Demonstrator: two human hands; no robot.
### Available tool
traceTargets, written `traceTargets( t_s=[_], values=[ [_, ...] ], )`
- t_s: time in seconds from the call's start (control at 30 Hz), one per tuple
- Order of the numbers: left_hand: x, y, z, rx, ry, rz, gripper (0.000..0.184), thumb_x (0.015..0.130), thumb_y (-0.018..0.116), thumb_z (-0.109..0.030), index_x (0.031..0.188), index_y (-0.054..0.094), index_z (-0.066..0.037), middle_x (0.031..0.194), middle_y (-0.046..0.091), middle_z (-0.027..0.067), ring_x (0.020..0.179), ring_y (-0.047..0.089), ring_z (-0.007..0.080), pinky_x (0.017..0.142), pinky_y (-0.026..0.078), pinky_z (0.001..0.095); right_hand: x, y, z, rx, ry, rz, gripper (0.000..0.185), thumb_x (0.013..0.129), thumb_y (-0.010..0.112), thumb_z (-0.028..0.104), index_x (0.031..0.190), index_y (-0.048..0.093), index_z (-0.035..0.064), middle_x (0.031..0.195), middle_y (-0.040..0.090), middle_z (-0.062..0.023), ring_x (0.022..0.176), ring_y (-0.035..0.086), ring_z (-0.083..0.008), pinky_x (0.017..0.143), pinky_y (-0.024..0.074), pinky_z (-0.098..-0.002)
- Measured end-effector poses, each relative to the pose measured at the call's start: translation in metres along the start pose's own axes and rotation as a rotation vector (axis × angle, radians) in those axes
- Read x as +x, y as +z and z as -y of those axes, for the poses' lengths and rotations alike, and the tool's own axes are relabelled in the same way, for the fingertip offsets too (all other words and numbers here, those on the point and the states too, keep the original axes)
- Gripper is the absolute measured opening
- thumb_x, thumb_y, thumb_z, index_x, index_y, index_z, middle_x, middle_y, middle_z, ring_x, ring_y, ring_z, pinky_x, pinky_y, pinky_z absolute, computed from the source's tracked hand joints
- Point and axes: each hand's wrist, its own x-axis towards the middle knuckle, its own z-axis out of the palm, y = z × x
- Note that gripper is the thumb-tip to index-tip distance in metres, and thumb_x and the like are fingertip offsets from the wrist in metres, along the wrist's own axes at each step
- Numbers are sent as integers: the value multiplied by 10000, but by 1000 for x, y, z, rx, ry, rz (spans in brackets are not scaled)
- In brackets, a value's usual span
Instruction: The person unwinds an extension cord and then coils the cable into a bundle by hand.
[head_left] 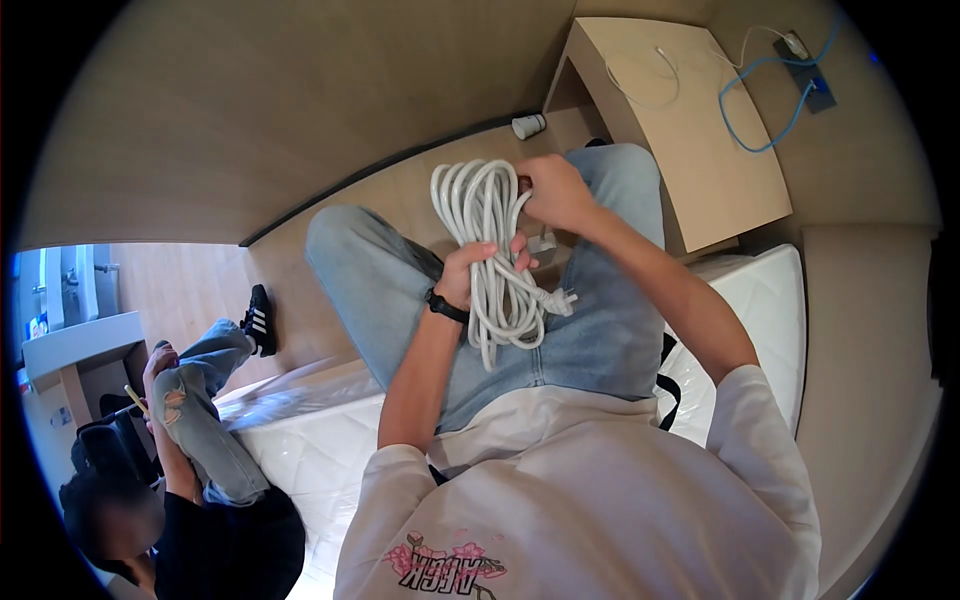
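Note:
A white power cable (487, 205) is gathered into a long coil of several loops above my lap. My left hand (472, 268), with a black watch at the wrist, is wrapped round the middle of the coil. My right hand (556, 190) is closed at the coil's upper right side, its fingers gripping the cable near a small dark reddish patch. At the lower right of the coil, a white plug (560, 301) with bare prongs sticks out. A small whitish block (541, 247) shows just below my right hand; whether it joins the cable I cannot tell.
I sit on a plastic-wrapped white mattress (330, 440). A wooden desk (690, 120) carries a thin white cord; a blue cable (745, 140) runs to a wall socket (808, 80). A paper cup (528, 126) lies on the floor. Another person (215, 530) sits at left.

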Motion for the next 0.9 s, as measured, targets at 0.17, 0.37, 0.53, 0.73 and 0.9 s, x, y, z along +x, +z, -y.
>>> traceTargets(
  t_s=[0.17,0.37,0.53,0.73,0.9],
  values=[
    [-11,11,-11,15,44,155,800,665,669,-273,1366,356,-47,828,439,64,695,506,204,861,463,392,-2,15,-57,312,-35,161,182,743,639,189,855,694,58,731,658,-147,705,641,-320,688,500,-411],
    [-15,7,-25,38,131,152,744,663,667,-243,1321,399,-23,810,419,64,714,504,207,851,454,383,17,32,-74,143,12,-53,248,844,568,194,1021,693,74,881,684,-163,848,655,-326,756,506,-385],
    [-16,-10,-25,389,157,-36,386,703,733,-246,929,497,-41,782,519,58,797,540,177,815,470,313,44,-19,-33,101,145,-61,247,842,591,230,996,705,74,887,679,-162,832,652,-308,755,498,-373],
    [-4,-13,-20,860,460,-429,667,656,726,-9,1224,377,-30,1037,541,71,920,553,159,847,458,308,55,-56,0,338,195,178,255,845,626,280,796,690,39,692,594,-48,604,501,-152,574,405,-312],
    [1,8,-26,1108,626,-525,770,641,705,-17,1283,281,-27,1154,481,118,1028,526,192,884,443,336,38,-75,43,576,284,273,262,875,614,294,859,681,41,680,533,16,595,444,-84,519,359,-260]
  ],
)
